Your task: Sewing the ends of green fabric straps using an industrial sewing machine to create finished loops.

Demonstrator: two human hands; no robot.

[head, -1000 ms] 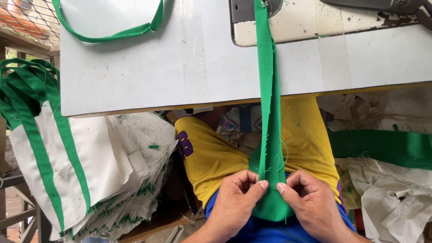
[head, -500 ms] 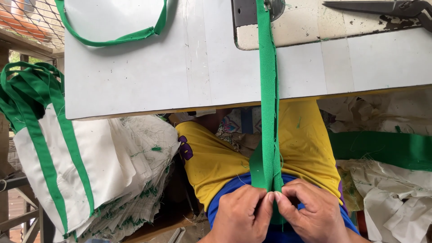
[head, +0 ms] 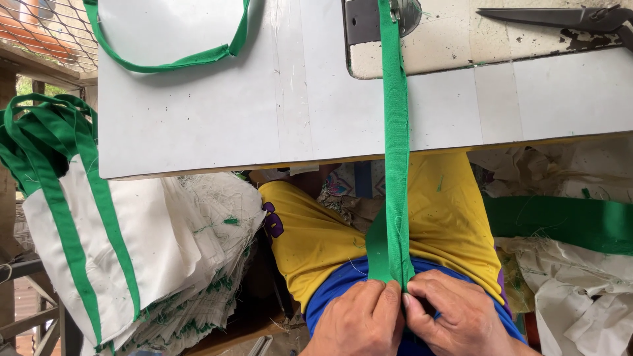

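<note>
Since the earlier frame, your hands have drawn down toward 6 o'clock and closed together. Your left hand (head: 359, 320) and right hand (head: 461, 316) sit side by side, both pinching the lower end of the green fabric strap (head: 395, 165). It runs taut from the sewing machine bed (head: 461, 39) at 12 o'clock, over the white table (head: 264, 99), to your lap, apparently held folded lengthwise so the edges meet. Scissors (head: 560, 16) lie at 1 o'clock; finished white bags with green trim (head: 99, 264) hang at 9 o'clock.
</note>
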